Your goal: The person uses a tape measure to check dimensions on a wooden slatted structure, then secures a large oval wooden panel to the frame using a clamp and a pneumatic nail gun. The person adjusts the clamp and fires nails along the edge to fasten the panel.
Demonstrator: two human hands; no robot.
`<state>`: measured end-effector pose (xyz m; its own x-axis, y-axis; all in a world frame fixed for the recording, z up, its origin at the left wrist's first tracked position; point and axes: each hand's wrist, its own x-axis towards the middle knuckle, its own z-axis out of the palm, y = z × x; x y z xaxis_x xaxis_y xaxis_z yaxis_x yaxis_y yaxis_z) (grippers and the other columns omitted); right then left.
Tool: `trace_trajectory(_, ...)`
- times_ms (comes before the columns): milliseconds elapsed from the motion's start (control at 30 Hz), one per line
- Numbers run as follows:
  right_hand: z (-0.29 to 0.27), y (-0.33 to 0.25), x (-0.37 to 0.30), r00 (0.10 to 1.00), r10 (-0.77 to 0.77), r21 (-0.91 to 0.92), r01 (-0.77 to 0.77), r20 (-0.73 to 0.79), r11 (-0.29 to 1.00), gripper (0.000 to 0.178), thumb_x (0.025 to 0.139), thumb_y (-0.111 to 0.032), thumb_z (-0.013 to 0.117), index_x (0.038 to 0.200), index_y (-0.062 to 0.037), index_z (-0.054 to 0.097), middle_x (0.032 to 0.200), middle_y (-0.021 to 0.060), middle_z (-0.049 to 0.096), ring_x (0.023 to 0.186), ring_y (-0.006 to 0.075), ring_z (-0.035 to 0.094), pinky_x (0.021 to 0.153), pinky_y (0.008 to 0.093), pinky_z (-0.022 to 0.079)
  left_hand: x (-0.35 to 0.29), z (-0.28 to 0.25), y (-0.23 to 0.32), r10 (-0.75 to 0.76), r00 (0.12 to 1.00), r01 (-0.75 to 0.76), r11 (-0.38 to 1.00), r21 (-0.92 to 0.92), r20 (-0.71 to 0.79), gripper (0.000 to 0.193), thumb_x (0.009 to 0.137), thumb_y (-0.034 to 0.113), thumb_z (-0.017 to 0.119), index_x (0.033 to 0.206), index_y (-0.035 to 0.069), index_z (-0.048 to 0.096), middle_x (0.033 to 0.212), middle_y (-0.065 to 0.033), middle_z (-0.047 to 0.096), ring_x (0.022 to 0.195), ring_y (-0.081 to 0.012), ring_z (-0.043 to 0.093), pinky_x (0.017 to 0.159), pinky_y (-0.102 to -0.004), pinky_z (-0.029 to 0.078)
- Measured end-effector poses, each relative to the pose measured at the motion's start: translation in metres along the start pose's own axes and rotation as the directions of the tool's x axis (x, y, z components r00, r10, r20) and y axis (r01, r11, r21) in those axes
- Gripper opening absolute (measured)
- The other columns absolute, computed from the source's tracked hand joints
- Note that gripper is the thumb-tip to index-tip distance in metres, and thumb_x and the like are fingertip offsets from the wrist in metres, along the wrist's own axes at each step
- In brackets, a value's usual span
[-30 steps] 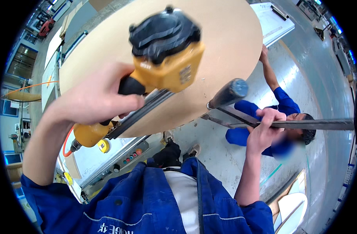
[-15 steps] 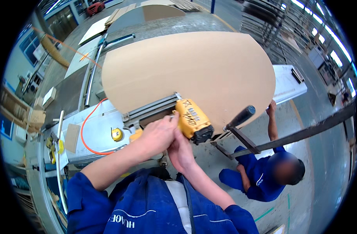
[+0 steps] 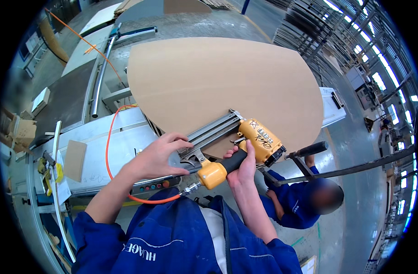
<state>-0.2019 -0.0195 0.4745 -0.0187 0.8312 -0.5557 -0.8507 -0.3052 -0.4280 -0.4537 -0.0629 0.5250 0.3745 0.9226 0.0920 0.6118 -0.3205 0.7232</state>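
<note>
My right hand (image 3: 243,170) grips the black handle of a yellow pneumatic nail gun (image 3: 263,142). The gun lies over the near edge of a large brown board (image 3: 222,73) with a curved outline. Its long metal magazine (image 3: 214,131) points back to the left. Beside the magazine's rear end, my left hand (image 3: 153,157) is spread, thumb and fingers apart, with nothing in it. An orange air hose (image 3: 108,148) runs from the coupling at the gun's handle end, below my left wrist.
A long bar clamp (image 3: 368,167) with a dark handle (image 3: 313,150) juts out at right. Beyond it a co-worker in blue (image 3: 300,205) crouches. On the left, the white bench (image 3: 92,171) carries a small brown panel (image 3: 75,160) and a white strip (image 3: 56,169).
The nail gun has shifted right and turned, so its handle now shows. My hands have separated; the left has come off the gun and spread open. The co-worker's raised hand has lowered.
</note>
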Motion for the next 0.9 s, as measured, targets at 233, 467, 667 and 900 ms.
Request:
trace_trajectory(233,0.014,0.023,0.010,0.995,-0.046,0.071,0.053,-0.092,0.996,0.033,0.095,-0.036,0.071,0.092,-0.0058,0.056,0.075,0.0020,0.057,0.066,0.0146,0.056,0.059,0.0279,0.053,0.018,0.005,-0.054,0.070,0.995,-0.077,0.991,-0.110,-0.066,0.041,0.070,0.028,0.092,0.091,0.007,0.063,0.105,-0.0087,0.054,0.108,-0.0292,0.051,0.094,-0.0386,0.047)
trace_trajectory(467,0.012,0.026,0.013,0.994,-0.094,0.068,0.097,-0.049,0.993,0.028,0.096,-0.031,0.067,0.101,-0.0043,0.060,0.071,-0.0007,0.055,0.064,0.0127,0.056,0.059,0.0264,0.052,0.021,0.016,-0.077,0.171,0.954,-0.196,0.977,-0.080,-0.247,0.041,0.068,0.026,0.093,0.080,0.008,0.058,0.093,-0.0069,0.051,0.098,-0.0283,0.047,0.084,-0.0382,0.044)
trace_trajectory(667,0.020,0.031,0.015,0.988,-0.142,0.051,0.145,-0.059,0.988,0.031,0.098,-0.026,0.060,0.119,-0.0040,0.062,0.070,-0.0033,0.052,0.064,0.0101,0.053,0.060,0.0247,0.052,-0.015,-0.036,-0.098,0.153,0.966,-0.173,0.982,-0.078,-0.207,0.036,0.072,0.021,0.090,0.074,0.006,0.058,0.082,-0.0068,0.055,0.086,-0.0257,0.053,0.072,-0.0387,0.046)
trace_trajectory(900,0.036,0.044,0.004,0.994,-0.109,0.000,0.109,-0.012,0.994,0.033,0.099,-0.026,0.057,0.124,-0.0052,0.060,0.070,-0.0034,0.050,0.063,0.0101,0.051,0.061,0.0248,0.049,0.056,-0.046,-0.068,0.256,0.964,-0.254,0.966,0.036,-0.067,0.039,0.091,0.036,0.074,0.117,0.007,0.069,0.109,-0.0160,0.065,0.099,-0.0315,0.062,0.086,-0.0431,0.051)
